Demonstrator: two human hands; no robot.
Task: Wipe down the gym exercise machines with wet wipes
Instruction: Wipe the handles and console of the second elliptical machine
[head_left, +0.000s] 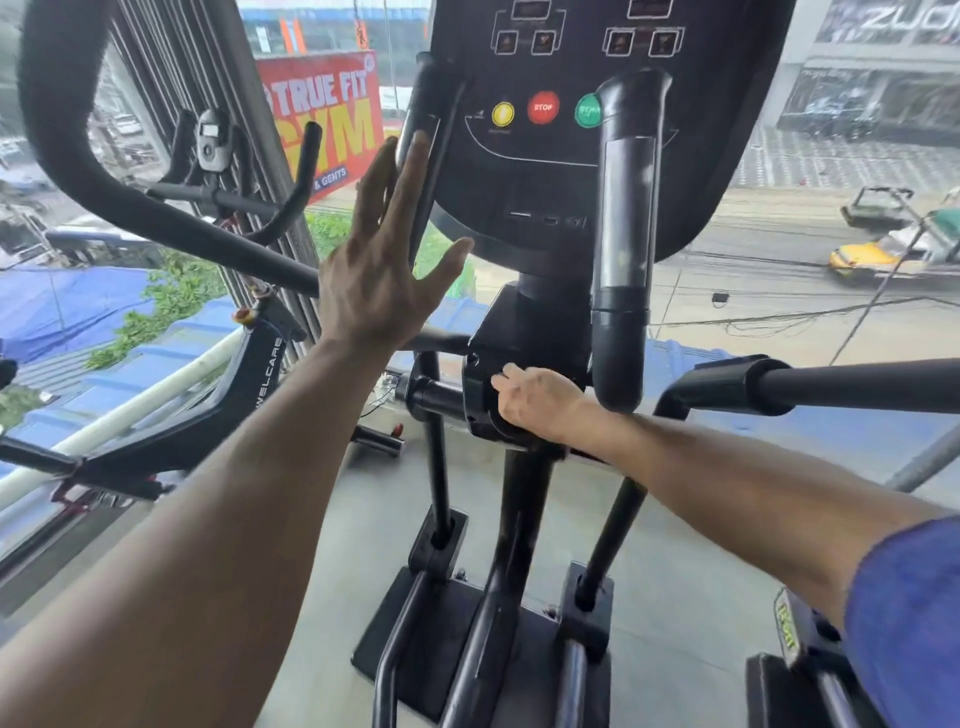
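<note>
At frame centre stands a black elliptical (524, 332), its console (571, 104) filling the upper middle with yellow, red and green buttons. The left hand (379, 260) is raised at centre left, fingers (410, 171) straight and spread wide, next to the left handle (426, 109). The right hand (540, 400) presses on the pivot housing (483, 395) just below centre; no wipe shows, and whether its fingers hold one I cannot tell.
</note>
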